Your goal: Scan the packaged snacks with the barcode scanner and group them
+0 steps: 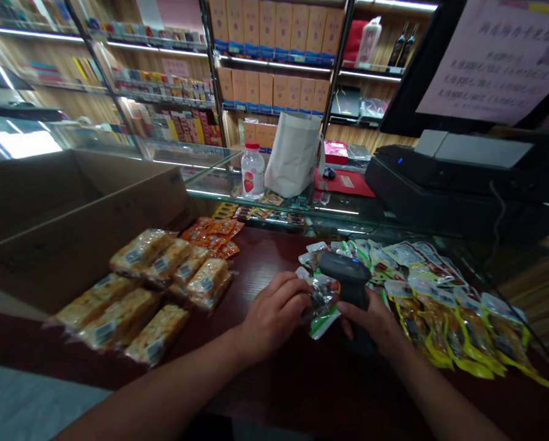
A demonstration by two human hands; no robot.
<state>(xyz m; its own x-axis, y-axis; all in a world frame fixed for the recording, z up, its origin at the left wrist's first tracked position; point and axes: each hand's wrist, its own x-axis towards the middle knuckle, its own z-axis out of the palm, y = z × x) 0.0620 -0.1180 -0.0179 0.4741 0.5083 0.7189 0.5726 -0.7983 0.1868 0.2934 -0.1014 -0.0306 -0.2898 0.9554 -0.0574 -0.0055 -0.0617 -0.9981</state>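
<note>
My right hand (371, 318) is wrapped round the grip of a dark barcode scanner (345, 269), whose head tilts toward the left. Close beside it, my left hand (279, 312) has its fingers closed on a small shiny snack packet (323, 306) with a green edge. The scanner partly covers that packet. Behind both hands lie more green-and-white packets (385, 260). Yellow-edged clear food packets (458, 324) lie in a row to the right of my right hand. On the left, several wrapped pastry blocks (150, 306) with barcode labels rest on the dark red table.
A large open cardboard box (81, 226) stands at the left, with orange packets (217, 236) beside it. On the glass counter are a red-capped bottle (253, 171) and a white bag (295, 153). A black monitor (407, 73) and printer (440, 177) stand back right.
</note>
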